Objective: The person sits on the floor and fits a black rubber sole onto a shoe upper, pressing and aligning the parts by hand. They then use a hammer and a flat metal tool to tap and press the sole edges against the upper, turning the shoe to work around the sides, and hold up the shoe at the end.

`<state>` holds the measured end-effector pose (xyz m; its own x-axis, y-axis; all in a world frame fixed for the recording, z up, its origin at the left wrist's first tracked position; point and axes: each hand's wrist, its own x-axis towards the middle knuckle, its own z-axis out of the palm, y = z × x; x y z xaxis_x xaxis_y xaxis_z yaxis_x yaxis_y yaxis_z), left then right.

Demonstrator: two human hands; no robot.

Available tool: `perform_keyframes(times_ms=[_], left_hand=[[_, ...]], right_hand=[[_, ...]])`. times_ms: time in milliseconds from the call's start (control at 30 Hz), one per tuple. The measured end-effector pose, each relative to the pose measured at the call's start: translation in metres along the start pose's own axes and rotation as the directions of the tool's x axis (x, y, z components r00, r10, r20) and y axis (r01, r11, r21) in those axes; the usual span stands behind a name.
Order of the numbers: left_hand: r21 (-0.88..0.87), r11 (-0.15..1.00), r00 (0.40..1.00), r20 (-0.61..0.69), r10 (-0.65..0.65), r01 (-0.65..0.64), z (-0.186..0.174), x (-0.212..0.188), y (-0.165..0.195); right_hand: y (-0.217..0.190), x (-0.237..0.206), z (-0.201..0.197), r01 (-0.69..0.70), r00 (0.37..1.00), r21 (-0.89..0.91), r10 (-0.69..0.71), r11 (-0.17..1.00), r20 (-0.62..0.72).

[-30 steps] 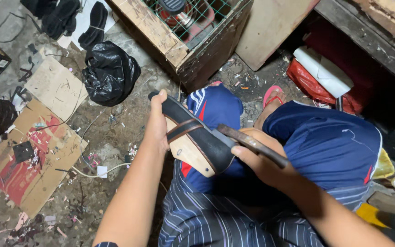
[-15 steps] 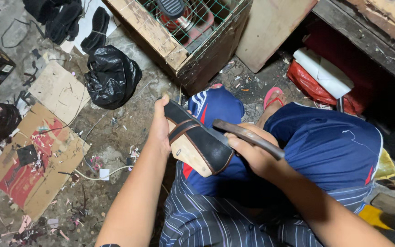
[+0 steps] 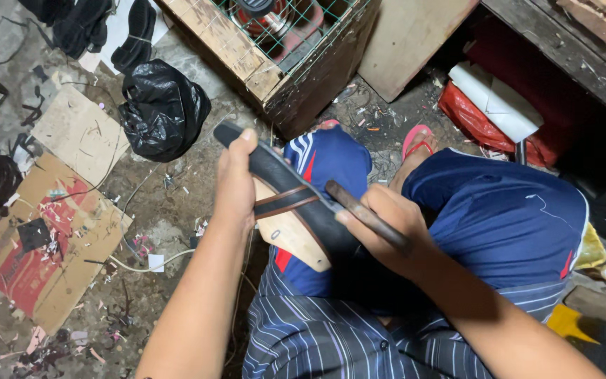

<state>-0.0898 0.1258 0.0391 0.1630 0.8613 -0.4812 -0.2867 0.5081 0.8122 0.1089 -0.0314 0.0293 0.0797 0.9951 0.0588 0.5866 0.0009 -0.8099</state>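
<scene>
I hold a sandal (image 3: 290, 205) with a black sole edge, a pale tan insole and a brown-and-black strap over my lap. My left hand (image 3: 236, 181) grips its upper end, thumb on the black edge. My right hand (image 3: 387, 228) is closed around a dark, rusty rod-like tool (image 3: 367, 216) whose tip rests against the sandal near the strap. Blue shorts (image 3: 499, 217) and a striped shirt (image 3: 317, 330) lie beneath.
A wooden crate (image 3: 275, 63) with green wire mesh stands ahead. A black plastic bag (image 3: 165, 109) and flattened cardboard pieces (image 3: 50, 231) lie on the littered floor at the left. A red bag (image 3: 482, 116) with white sheets sits at the right.
The sandal has tilted more upright, its far end now higher. My right hand and the tool stay pressed to its side near the strap.
</scene>
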Motion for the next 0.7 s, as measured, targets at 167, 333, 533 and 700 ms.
perform_keyframes(times_ms=[167,333,533,700], left_hand=[[0.136,0.98,0.988,0.074,0.137,-0.146,0.009,0.003,0.004],[0.203,0.979,0.997,0.07,0.015,-0.029,0.009,0.012,0.017],[0.186,0.982,0.995,0.085,-0.049,0.032,0.007,0.014,0.016],[0.164,0.986,0.997,0.07,-0.027,0.015,0.012,0.015,0.015]], right_hand=[[-0.003,-0.002,-0.001,-0.207,0.978,0.165,0.206,0.964,0.027],[0.0,-0.043,-0.026,-0.145,0.987,0.344,0.111,0.928,0.116],[-0.001,-0.073,-0.037,-0.119,0.99,0.152,0.13,0.981,-0.063],[-0.008,-0.057,-0.037,0.157,0.987,0.141,-0.149,0.978,-0.068]])
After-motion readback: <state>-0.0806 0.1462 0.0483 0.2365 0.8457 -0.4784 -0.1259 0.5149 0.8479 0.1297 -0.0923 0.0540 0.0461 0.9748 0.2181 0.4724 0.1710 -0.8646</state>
